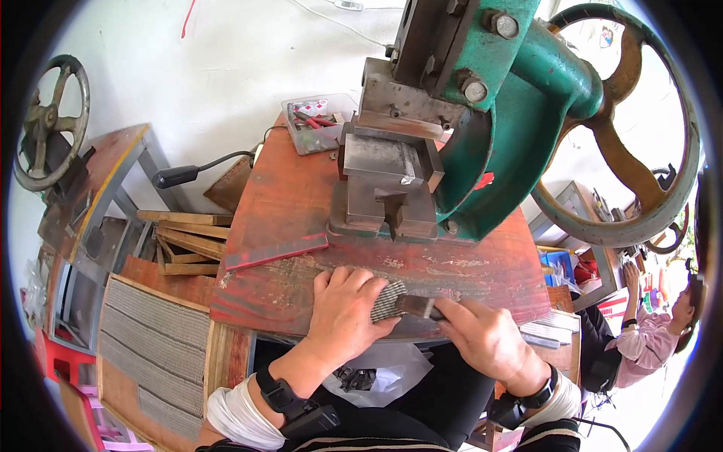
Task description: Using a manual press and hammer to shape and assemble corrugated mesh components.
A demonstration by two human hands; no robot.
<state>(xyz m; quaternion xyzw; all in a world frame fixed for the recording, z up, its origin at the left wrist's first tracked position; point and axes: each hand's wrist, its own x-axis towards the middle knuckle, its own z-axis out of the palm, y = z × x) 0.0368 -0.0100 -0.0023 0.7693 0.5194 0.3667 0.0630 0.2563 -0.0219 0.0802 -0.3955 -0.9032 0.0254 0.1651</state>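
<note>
My left hand lies on the near part of the worn red tabletop. Its fingers and thumb close around a grey, finely ridged piece, partly covered by the fingers. In my right hand is a flat-bladed scraper, its blade end touching or just over the right side of the ridged piece. The scraper's handle is hidden in the fist. Beyond my hands stands a green hand press with a steel die block under its ram.
A red-edged flat bar lies left on the table. Behind it sits a clear plastic box with red-handled tools. The press's large handwheel stands at right. A wooden tray holds rows of ridged pieces. A person sits far right.
</note>
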